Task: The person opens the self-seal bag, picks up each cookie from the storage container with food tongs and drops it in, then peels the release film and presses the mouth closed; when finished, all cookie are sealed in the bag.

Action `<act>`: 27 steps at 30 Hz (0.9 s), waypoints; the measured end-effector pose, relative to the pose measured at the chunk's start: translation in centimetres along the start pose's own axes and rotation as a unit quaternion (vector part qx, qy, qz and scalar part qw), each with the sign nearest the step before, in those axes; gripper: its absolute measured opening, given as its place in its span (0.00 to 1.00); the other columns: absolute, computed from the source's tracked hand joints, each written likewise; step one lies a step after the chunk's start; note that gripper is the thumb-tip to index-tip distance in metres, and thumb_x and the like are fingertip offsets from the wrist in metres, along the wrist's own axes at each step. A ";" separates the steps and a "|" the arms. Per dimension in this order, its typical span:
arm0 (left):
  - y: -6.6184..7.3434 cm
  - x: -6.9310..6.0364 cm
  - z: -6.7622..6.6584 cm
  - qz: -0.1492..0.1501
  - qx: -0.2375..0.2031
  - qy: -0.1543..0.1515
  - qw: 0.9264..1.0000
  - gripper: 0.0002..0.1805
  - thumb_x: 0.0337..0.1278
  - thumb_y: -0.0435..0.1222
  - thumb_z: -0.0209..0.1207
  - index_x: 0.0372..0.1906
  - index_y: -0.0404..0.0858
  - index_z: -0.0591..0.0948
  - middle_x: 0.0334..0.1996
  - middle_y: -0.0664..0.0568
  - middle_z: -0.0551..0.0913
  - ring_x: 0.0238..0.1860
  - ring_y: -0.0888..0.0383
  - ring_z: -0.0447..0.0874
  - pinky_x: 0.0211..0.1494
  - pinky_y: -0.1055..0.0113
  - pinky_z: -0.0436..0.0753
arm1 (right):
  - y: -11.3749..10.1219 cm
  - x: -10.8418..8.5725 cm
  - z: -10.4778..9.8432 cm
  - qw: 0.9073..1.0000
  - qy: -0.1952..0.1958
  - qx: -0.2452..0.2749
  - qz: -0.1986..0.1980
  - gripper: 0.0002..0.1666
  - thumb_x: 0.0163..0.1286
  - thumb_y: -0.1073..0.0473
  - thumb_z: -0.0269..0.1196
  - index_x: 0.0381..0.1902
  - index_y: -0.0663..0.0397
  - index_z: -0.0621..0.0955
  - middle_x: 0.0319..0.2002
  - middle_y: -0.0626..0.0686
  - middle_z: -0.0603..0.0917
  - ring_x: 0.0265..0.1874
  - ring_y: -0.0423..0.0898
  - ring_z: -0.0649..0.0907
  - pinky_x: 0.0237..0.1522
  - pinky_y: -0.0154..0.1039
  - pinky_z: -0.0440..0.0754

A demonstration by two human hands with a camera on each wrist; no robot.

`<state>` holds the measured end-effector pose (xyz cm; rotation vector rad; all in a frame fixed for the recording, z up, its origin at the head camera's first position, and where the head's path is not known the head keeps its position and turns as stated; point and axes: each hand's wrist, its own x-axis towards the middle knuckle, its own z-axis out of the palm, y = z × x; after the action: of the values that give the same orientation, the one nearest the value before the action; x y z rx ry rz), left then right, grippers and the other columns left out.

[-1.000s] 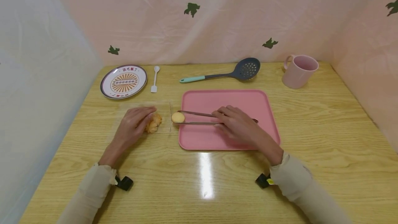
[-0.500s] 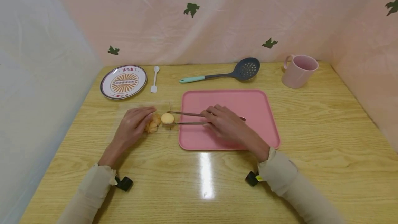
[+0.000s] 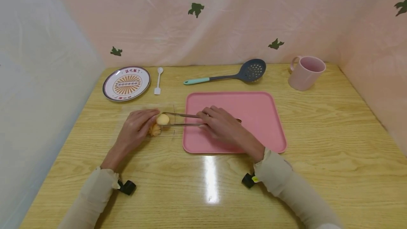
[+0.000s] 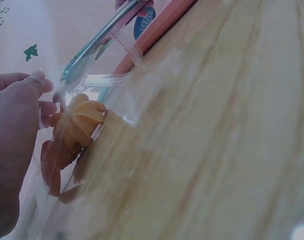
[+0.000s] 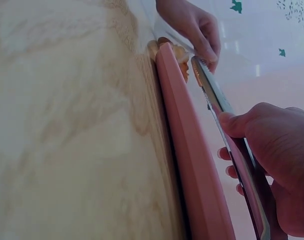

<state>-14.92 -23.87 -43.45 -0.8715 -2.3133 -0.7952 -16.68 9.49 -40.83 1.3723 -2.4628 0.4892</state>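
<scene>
On the left, my left hand (image 3: 135, 128) pinches the upper edge of a clear plastic bag (image 4: 109, 80) that lies on the table with its mouth facing right. Several golden ridged pastries (image 4: 81, 122) are inside the bag, partly hidden by the hand in the head view. My right hand (image 3: 219, 124) grips metal tongs (image 3: 182, 125) above the pink tray (image 3: 254, 101). Between the tong tips sits a round pale-yellow cookie (image 3: 163, 119), at the bag's mouth just beside the left fingertips and the pastries.
Along the back stand a patterned plate (image 3: 127, 83), a small white spoon (image 3: 158, 81), a slotted skimmer (image 3: 251, 70) with a mint handle and a pink mug (image 3: 305, 75). A pink curtain (image 3: 235, 20) hangs behind the wooden table (image 3: 178, 190).
The right hand has moved left with the tongs and round cookie, from the tray's left edge to the pastries within the bag's mouth. The left hand has stayed in place.
</scene>
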 end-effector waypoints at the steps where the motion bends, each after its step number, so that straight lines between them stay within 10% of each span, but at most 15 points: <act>1: 0.0 0.0 0.0 0.002 -0.001 0.000 1.000 0.18 0.58 0.19 0.65 0.54 0.29 0.86 0.53 0.39 0.87 0.54 0.39 0.85 0.61 0.44 0.75 | 0.0 0.1 0.1 1.000 0.000 0.001 0.000 0.15 0.77 0.58 0.64 0.57 0.58 0.81 0.46 0.54 0.81 0.43 0.52 0.79 0.43 0.47 0.81; 27: 0.1 0.1 0.2 0.018 -0.012 0.014 1.000 0.17 0.63 0.22 0.63 0.56 0.28 0.85 0.55 0.38 0.86 0.55 0.37 0.84 0.61 0.42 0.74 | -1.2 2.8 1.7 0.999 -0.023 0.023 0.001 0.15 0.80 0.59 0.61 0.58 0.60 0.83 0.48 0.54 0.83 0.48 0.52 0.80 0.51 0.45 0.80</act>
<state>-15.01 -23.67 -43.45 -0.9044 -2.2608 -0.8170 -17.23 6.01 -41.07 1.4148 -2.5032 0.5225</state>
